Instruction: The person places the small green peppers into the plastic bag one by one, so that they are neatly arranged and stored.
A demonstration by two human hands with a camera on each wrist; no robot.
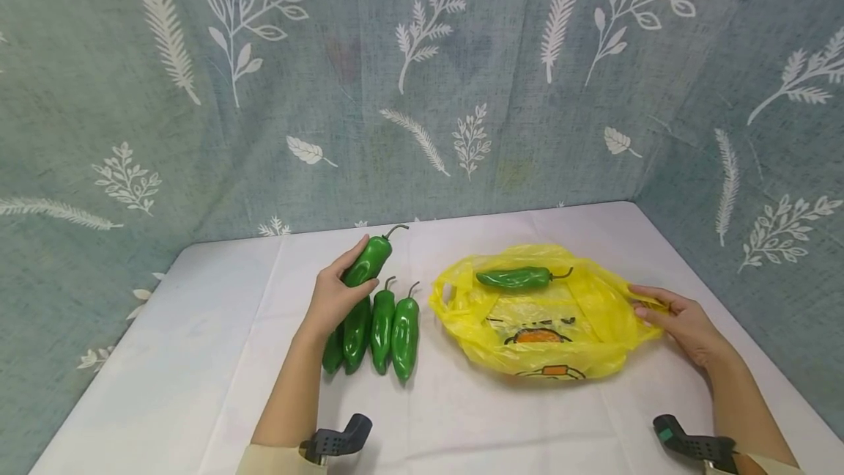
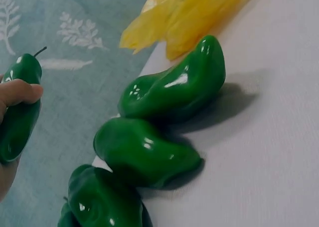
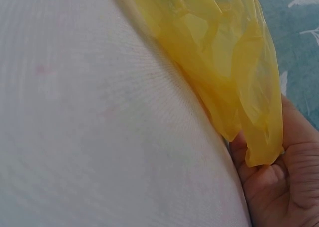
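My left hand (image 1: 332,295) holds a glossy green chili pepper (image 1: 369,259) above a row of other peppers, its curved stem pointing away. In the left wrist view, the thumb lies across the held pepper (image 2: 22,127). Several green peppers (image 1: 405,339) lie side by side below and right of that hand, partly hidden by it. A yellow plastic bag (image 1: 609,361) lies spread with its mouth open at the right. My right hand (image 1: 689,325) pinches the bag's right edge between thumb and fingers. One green pepper (image 1: 517,278) rests within the bag's mouth, towards its far side.
A white cloth (image 1: 501,424) covers the table. Behind and at both sides hangs a blue-green curtain (image 1: 369,130) with white leaf prints, close to the table's far edge. The bag has a printed orange and black design on it.
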